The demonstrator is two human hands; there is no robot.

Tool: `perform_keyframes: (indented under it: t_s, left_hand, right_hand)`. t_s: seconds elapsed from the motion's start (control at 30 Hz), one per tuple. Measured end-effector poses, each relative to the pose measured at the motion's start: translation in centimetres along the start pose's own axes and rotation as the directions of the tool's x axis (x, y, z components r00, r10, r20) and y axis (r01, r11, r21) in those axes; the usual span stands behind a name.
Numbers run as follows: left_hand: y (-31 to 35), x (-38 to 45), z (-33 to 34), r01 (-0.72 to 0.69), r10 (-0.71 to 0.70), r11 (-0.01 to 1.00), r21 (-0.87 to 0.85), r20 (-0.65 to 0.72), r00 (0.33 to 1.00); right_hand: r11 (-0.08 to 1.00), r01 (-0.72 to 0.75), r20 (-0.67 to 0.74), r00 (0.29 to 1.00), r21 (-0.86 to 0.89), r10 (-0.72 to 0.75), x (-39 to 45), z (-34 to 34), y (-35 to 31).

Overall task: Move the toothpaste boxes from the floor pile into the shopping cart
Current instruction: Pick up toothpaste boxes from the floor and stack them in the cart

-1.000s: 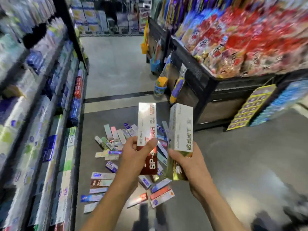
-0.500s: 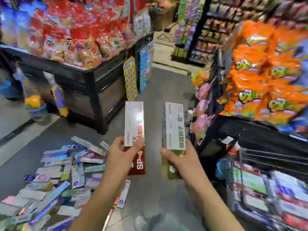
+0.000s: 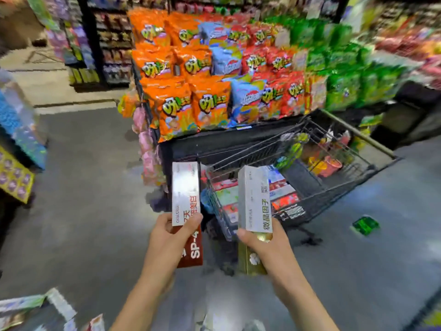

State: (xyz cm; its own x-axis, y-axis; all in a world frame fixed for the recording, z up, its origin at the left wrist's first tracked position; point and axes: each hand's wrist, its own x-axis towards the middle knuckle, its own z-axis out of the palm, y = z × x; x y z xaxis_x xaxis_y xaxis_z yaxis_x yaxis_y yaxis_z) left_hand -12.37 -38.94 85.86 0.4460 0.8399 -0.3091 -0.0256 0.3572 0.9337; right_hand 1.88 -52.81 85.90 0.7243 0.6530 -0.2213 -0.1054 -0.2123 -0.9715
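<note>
My left hand (image 3: pixel 170 237) grips a white and red toothpaste box (image 3: pixel 185 194) upright by its lower part. My right hand (image 3: pixel 267 249) grips a white and gold toothpaste box (image 3: pixel 254 199) the same way. Both boxes stand side by side just in front of the near end of the black wire shopping cart (image 3: pixel 338 187), which holds several boxes and other goods. A few boxes of the floor pile (image 3: pixel 55 304) show at the bottom left corner.
A black display stand (image 3: pixel 214 139) stacked with orange, red and green snack bags rises right behind the cart. Pink packets hang at its left corner. A green packet (image 3: pixel 365 225) lies on the grey floor right of the cart. Shelving stands at the far left.
My view has swung right, away from the floor pile, and the cart now lies straight ahead. Both hands keep the same hold on their boxes.
</note>
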Motion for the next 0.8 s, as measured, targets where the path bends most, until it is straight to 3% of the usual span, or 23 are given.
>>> perform_keyframes:
  t_s: [0.2,0.43,0.8]
  left_hand:
    - [-2.9,1.8,13.1,0.013,-0.017,0.999,0.040,0.097,0.995]
    - [-6.9,2.2,27.3,0.063,-0.073,0.995,0.075,0.132,0.989]
    - [-8.3,9.4,38.8,0.121,-0.166,0.963,0.242,0.177,0.970]
  right_hand:
    - [0.999,-0.029,-0.114,0.993,0.013,0.031,3.7,-12.7,1.7]
    - [0.995,-0.093,-0.150,0.984,0.044,0.098,7.6,-26.9,2.8]
    - [0.981,-0.194,-0.193,0.962,0.026,0.195,16.1,-35.7,4.3]
